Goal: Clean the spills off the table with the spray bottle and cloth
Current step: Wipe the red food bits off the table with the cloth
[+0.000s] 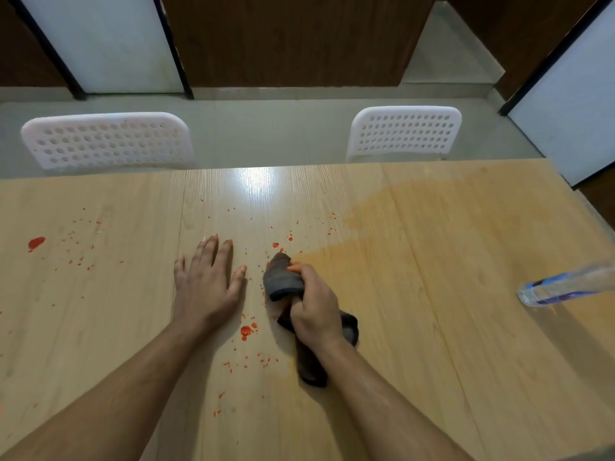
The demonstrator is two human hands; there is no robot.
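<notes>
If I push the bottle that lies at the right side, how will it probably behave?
The spray bottle lies on its side on the table, so it would probably roll. It looks like clear plastic, so likely light. The surface around it looks wet, so it might also slide.

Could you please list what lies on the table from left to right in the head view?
Large red blob of spill → flat left hand → dark grey cloth gripped by the right hand → clear plastic spray bottle with blue label, lying on its side.

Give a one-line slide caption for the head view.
Right hand grips dark grey cloth on red-spattered wooden table; left hand rests flat.
</notes>
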